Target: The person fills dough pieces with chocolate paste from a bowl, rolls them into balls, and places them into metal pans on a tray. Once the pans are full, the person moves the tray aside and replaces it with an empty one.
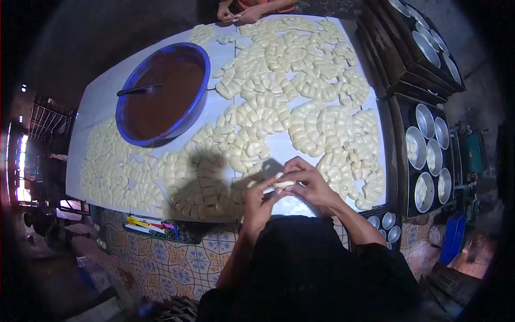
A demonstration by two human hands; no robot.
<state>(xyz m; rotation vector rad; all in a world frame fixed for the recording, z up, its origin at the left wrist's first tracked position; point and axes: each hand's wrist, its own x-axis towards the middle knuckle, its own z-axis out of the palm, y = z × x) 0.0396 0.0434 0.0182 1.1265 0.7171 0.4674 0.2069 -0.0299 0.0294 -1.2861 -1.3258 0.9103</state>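
Note:
Close in front of my body, at the table's near edge, a small piece of pale dough (284,184) is pinched between both hands. My left hand (258,203) has its fingertips closed on the dough's left side. From the right, my right hand (310,183) closes on the same piece with bent fingers. Many flattened dough pieces (316,127) lie in overlapping rows on the white table just beyond my hands. To the left stands a blue basin (201,102) of smooth brown filling (163,91), with a dark-handled utensil (140,89) resting in it.
Across the table, another person's hands (241,13) hold something small. On the right, dark trays (399,155) carry round metal tins (424,192), some with dough inside. Below the table's near left edge sits a crate (185,232) with colourful packets. White tabletop (279,145) shows between dough rows.

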